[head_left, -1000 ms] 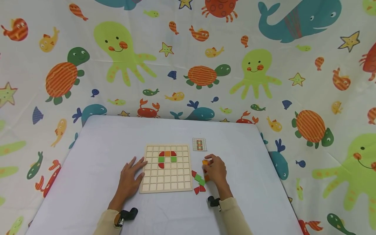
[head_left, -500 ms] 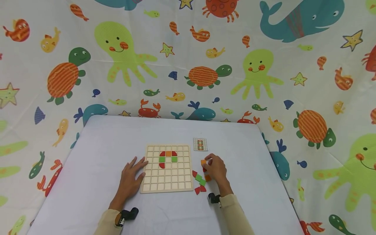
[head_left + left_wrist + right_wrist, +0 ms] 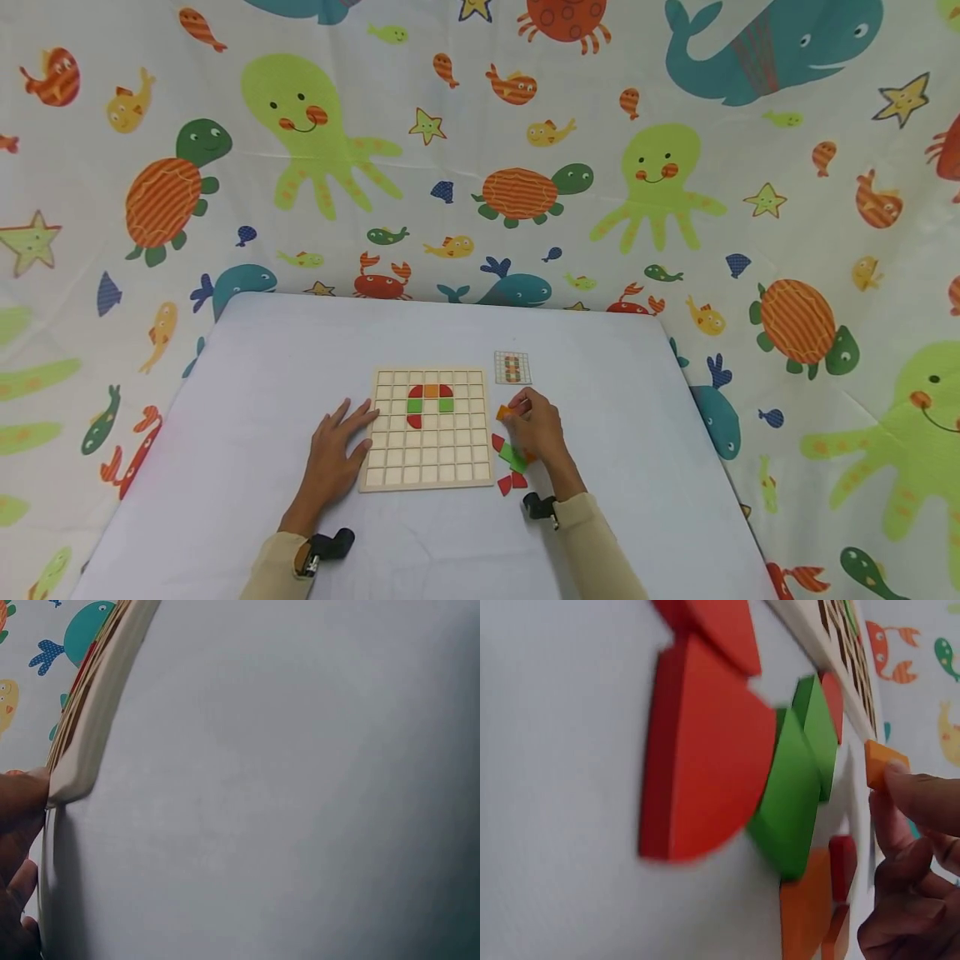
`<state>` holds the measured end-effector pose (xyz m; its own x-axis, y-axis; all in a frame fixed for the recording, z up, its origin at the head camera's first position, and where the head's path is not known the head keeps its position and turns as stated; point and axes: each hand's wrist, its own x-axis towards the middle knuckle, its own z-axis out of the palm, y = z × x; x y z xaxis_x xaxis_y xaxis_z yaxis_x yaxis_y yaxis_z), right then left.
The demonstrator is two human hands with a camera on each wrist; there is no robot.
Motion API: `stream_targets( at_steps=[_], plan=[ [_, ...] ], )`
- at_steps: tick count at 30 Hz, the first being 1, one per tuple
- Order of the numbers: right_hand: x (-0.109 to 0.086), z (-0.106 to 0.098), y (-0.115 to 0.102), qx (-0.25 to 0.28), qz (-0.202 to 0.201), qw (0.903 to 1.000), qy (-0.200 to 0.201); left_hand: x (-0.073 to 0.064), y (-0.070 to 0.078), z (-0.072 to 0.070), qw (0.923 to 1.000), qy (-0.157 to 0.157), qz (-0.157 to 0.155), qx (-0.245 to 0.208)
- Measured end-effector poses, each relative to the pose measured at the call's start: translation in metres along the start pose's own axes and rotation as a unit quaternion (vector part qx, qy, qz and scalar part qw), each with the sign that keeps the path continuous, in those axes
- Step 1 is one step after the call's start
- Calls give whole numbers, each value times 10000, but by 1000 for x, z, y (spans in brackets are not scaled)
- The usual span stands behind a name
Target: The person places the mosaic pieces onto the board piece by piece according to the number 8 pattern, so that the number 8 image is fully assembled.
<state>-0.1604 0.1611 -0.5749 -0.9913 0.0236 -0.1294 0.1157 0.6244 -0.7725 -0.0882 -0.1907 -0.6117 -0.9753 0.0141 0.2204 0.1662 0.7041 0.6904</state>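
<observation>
My right hand (image 3: 535, 423) pinches an orange square tile (image 3: 883, 764) between thumb and fingers, raised off the table just right of the wooden grid board (image 3: 442, 477). My left hand (image 3: 330, 454) rests along the board's left edge, thumb and fingers spread. In the left wrist view, its fingers (image 3: 22, 799) meet the board's corner. Near the top of the grid sit an orange square (image 3: 431, 390), two green squares (image 3: 446, 405) and red quarter-circle tiles (image 3: 414, 422), forming an arch. The right hand partly hides loose tiles beneath it in the head view.
Loose red quarter-circles (image 3: 712, 757), green tiles (image 3: 787, 802) and orange tiles (image 3: 808, 907) lie right of the board. A small pattern card (image 3: 512, 367) lies beyond them. A white cloth covers the table (image 3: 637, 417); a sea-animal curtain (image 3: 450, 108) hangs behind.
The right hand has picked up the orange tile from the table and moved slightly left with it, towards the board. My left hand stays in place.
</observation>
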Motion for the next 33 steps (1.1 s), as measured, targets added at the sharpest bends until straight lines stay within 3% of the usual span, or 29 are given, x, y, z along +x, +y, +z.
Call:
stream_targets(
  at_steps=[7, 13, 26, 33],
  plan=[
    [-3, 16, -14, 187, -561, 9979, -280, 0, -2, 1, 10000, -16, 7, 51],
    [-5, 36, -30, 42, -902, 9949, -459, 0, 0, 0, 10000, 38, 26, 40],
    [-4, 79, -61, -383, -790, 9930, -791, -1, -6, 2, 10000, 8, 9, 5],
    [-3, 90, -70, -562, -662, 9941, -656, 0, -6, 3, 10000, -7, -38, -1]
  ],
)
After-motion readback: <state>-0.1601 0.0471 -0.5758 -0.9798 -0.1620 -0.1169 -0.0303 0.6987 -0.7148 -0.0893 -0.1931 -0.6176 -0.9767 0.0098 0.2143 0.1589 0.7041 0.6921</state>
